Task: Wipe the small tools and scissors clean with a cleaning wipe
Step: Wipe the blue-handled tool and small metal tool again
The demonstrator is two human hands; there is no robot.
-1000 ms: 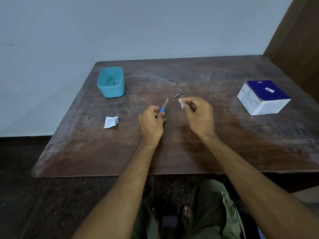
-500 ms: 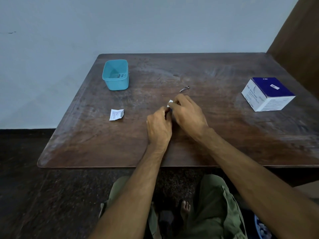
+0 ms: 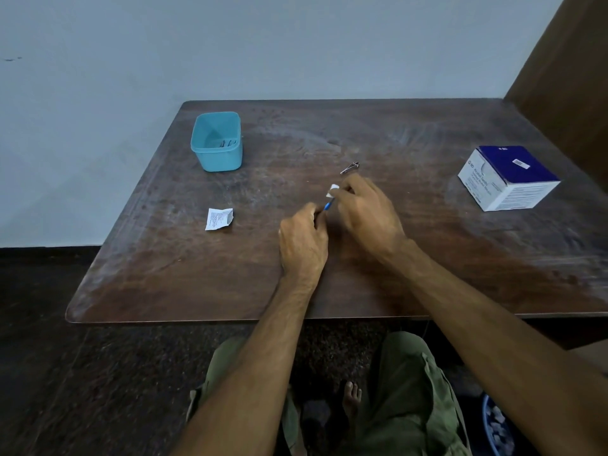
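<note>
- Left hand [image 3: 304, 240]: its grip pinched the blue-handled tool [image 3: 329, 204] by the handle end, holding it above the desk [image 3: 427, 274] so the far end stayed exposed for wiping.
- Right hand [image 3: 365, 209]: fingers pinched the white cleaning wipe [image 3: 333, 190] around the tool's upper part (blade itself hidden).
- Small metal tool [image 3: 349, 167]: lay just beyond the hands, apparently awaiting its turn.
- Teal tub [image 3: 217, 141], torn wipe sachet [image 3: 218, 218] and swab box [image 3: 508, 177]: set well aside.
</note>
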